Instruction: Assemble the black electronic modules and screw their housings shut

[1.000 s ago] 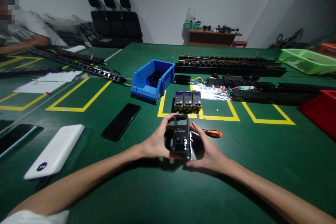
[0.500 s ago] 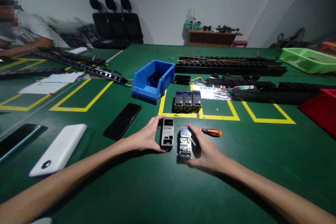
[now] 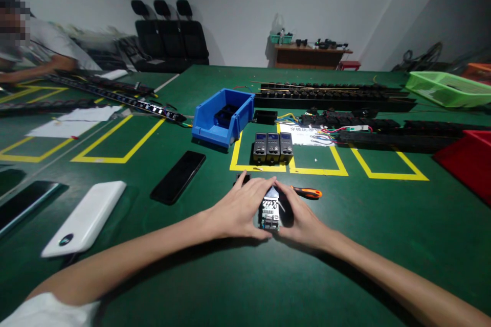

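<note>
Both hands close around a small circuit board module point(image 3: 270, 210) that stands on the green table, its white and green electronics facing me. My left hand point(image 3: 241, 207) grips its left side, fingertips at the top and thumb near the bottom edge. From the other side my right hand point(image 3: 303, 217) holds it the same way. A grey plastic housing point(image 3: 243, 179) lies beneath and behind my left hand; only its upper end shows. Just behind my right hand lies a screwdriver point(image 3: 310, 192) with an orange and black handle.
Three finished-looking grey modules point(image 3: 272, 148) stand in a row beyond my hands. Behind them is a blue bin point(image 3: 220, 117) with dark parts. A black phone point(image 3: 178, 177) and a white power bank point(image 3: 84, 218) lie left. A red bin point(image 3: 468, 163) stands right. A person point(image 3: 57, 56) sits far left.
My left hand has let go of the grey housing and moved right onto the circuit board module, covering most of the housing. My right hand has stayed on the module.
</note>
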`<state>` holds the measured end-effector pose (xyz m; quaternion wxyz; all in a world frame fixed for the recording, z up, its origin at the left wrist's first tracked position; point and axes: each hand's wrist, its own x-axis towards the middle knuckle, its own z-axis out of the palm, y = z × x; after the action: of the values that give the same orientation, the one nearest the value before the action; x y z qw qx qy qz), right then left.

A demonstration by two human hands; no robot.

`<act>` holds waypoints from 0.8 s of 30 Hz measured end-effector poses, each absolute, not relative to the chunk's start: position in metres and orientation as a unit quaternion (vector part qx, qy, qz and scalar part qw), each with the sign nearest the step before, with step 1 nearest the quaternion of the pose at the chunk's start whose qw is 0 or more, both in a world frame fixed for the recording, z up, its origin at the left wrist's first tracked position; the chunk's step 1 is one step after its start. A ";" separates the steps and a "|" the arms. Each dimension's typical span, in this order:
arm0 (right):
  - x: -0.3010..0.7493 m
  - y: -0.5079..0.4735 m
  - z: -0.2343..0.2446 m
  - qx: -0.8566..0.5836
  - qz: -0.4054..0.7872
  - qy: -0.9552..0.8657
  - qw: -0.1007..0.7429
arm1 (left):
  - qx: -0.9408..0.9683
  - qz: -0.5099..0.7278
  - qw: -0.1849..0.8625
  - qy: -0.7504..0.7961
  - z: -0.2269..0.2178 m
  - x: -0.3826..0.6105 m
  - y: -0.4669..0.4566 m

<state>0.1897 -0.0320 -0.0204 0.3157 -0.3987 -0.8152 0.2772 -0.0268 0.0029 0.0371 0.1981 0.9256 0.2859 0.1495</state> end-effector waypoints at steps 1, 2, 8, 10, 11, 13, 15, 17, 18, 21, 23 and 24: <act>0.189 -0.032 -0.020 -0.396 0.278 -0.816 0.316 | 0.924 0.149 0.206 0.284 0.036 -0.024 0.003; 0.189 -0.032 -0.020 -0.395 0.278 -0.817 0.315 | 0.923 0.152 0.213 0.281 0.035 -0.022 0.004; 0.187 -0.033 -0.019 -0.419 0.294 -0.807 0.294 | 0.908 0.204 0.249 0.270 0.035 -0.021 0.008; 0.186 -0.033 -0.018 -0.429 0.295 -0.803 0.290 | 0.908 0.202 0.250 0.269 0.037 -0.023 0.007; 0.187 -0.033 -0.018 -0.433 0.291 -0.803 0.289 | 0.909 0.197 0.249 0.269 0.038 -0.023 0.007; 0.189 -0.033 -0.017 -0.435 0.275 -0.809 0.283 | 0.911 0.186 0.248 0.271 0.039 -0.024 0.006; 0.194 -0.034 -0.017 -0.437 0.257 -0.817 0.275 | 0.912 0.180 0.245 0.277 0.040 -0.025 0.006; 0.201 -0.036 -0.016 -0.444 0.245 -0.820 0.265 | 0.911 0.175 0.242 0.284 0.038 -0.025 0.007; 0.206 -0.037 -0.016 -0.450 0.242 -0.820 0.260 | 0.910 0.173 0.242 0.288 0.037 -0.026 0.007; 0.220 -0.037 -0.015 -0.460 0.228 -0.822 0.246 | 0.908 0.171 0.244 0.296 0.034 -0.025 0.008; 0.229 -0.036 -0.014 -0.460 0.214 -0.826 0.246 | 0.910 0.173 0.238 0.293 0.031 -0.024 0.008; 0.232 -0.035 -0.013 -0.458 0.207 -0.828 0.249 | 0.913 0.171 0.232 0.290 0.030 -0.023 0.008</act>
<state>0.2325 -0.0347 -0.0133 0.2487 -0.4581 -0.8279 0.2070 -0.0234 0.0083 0.0305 0.2325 0.9126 0.2897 0.1710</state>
